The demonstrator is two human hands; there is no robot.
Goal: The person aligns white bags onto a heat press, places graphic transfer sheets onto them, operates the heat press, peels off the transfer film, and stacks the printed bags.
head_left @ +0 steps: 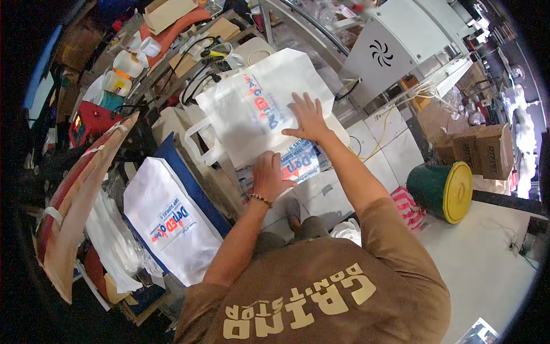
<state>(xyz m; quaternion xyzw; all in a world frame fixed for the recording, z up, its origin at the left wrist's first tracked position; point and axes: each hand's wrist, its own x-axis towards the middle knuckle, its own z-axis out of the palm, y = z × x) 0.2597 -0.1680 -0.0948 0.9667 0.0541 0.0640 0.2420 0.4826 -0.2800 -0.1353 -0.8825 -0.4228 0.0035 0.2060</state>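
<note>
A white tote bag (235, 117) printed with red and blue lettering lies flat in front of me, its loop handle (197, 143) hanging off the left side. My right hand (307, 119) rests on the bag with its fingers spread. At the bag's near edge is my left hand (270, 175), a beaded bracelet on its wrist, with fingers extended and thumb held apart. Below that edge shows a printed surface (301, 160) with similar lettering, partly covered by the bag and my hands. Another white printed bag (166, 215) lies on a blue board (195, 192) to the left.
A grey-white machine housing (381, 54) with a vent stands at upper right. Nearby are cardboard boxes (478, 152) and a green drum with a yellow lid (458, 192). A red box with lit digits (91, 121), a curved panel (74, 200), cups (129, 63) and cables crowd the left.
</note>
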